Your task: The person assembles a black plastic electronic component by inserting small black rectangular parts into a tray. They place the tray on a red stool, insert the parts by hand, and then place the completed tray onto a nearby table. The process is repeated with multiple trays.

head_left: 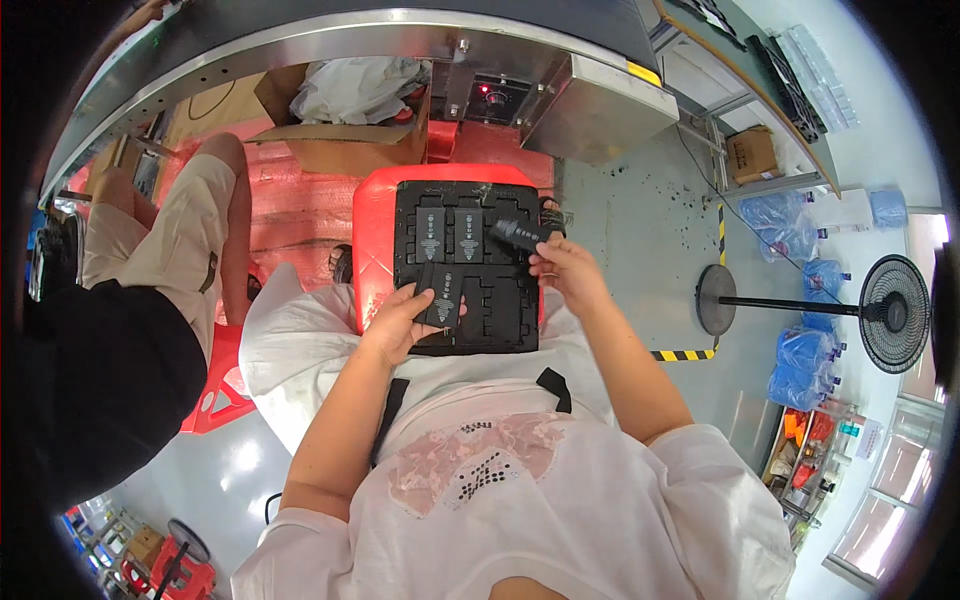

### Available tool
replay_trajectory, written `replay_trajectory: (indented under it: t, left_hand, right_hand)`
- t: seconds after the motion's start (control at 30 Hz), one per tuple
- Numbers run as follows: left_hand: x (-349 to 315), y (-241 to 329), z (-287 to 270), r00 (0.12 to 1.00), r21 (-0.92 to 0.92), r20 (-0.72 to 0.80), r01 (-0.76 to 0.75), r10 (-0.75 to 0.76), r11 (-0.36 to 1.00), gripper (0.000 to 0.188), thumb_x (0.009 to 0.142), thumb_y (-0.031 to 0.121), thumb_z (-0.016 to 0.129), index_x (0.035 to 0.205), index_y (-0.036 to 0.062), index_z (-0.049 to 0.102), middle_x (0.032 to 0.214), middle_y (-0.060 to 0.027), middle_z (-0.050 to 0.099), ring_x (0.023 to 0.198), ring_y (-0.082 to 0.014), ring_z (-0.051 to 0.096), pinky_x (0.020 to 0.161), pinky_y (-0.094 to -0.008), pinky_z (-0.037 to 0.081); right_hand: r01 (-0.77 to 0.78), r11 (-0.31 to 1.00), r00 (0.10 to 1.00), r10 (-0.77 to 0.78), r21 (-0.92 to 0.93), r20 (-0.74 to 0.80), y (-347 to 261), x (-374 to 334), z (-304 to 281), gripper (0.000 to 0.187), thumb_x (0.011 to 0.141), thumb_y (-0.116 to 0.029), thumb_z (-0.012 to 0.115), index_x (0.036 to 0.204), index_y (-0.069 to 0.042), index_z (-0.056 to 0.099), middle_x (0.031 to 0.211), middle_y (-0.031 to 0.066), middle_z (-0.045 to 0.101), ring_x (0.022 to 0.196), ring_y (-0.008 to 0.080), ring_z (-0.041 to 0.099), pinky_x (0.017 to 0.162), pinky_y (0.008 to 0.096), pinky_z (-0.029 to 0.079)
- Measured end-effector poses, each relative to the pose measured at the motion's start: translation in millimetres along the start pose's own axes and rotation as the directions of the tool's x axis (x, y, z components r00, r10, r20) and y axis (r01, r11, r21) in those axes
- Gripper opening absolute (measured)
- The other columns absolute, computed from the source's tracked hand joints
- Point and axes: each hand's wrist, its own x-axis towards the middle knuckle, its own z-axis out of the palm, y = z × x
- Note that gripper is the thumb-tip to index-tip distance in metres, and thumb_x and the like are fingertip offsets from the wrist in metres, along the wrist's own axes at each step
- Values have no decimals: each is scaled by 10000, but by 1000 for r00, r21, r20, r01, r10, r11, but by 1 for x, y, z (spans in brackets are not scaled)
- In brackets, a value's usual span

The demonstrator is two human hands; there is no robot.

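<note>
A black tray (487, 340) with shaped pockets lies on a red stool (374, 250) in front of my lap. Two flat black phone batteries with white print, a left one (430, 235) and a right one (468, 235), sit side by side in its far pockets. My right hand (566, 272) pinches another phone battery (520, 235) by one end, tilted above the tray's far right pocket. With thumb and fingers, my left hand (402, 318) grips a phone battery (442, 297) over the near left pocket. The near right pocket (486, 310) shows bare black walls.
A metal bench (340, 40) with a control knob (494, 98) runs across the far side. Under it stands a cardboard box (345, 145) holding plastic bags. Another person (110, 370) sits close on my left. To the right are a standing fan (893, 313) and water bottles (800, 350).
</note>
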Motion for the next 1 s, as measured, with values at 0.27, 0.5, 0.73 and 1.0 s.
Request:
replay_trajectory:
  t: [0.27,0.5,0.73,1.0]
  left_hand:
    - [-3,-3,-4,999,-45,-35,-27,26,999,275,944,109,405,1163,-44,468,1094,-175,587,988,-280,608,874,-394,504]
    - [-4,0,-3,998,-48,-28,-57,56,997,276,943,103,403,1168,-45,463,1085,-174,591,977,-283,613,872,-394,505]
    - [-7,0,1,999,-23,-21,-38,37,999,277,943,101,403,1173,-40,464,1095,-173,586,983,-283,611,869,-395,505]
    - [-6,-5,-5,999,-23,45,-9,10,1000,293,940,108,414,1188,-44,448,1109,-171,581,980,-292,614,860,-404,509]
  right_hand:
    - [-77,962,956,146,262,-254,13,-8,57,322,885,-181,539,1174,-152,399,914,99,622,708,176,620,586,294,465]
    - [312,453,866,-497,-835,55,18,-10,54,348,821,-171,593,1126,-14,532,1001,115,626,799,282,616,662,382,471]
    - [364,-309,619,-625,-879,476,29,3,44,405,721,-108,646,1112,-44,564,1206,126,490,1082,284,469,870,415,382]
    - [421,-76,626,-697,-904,350,24,14,39,422,708,-50,642,1123,-36,563,1099,122,529,1009,306,509,873,399,396]
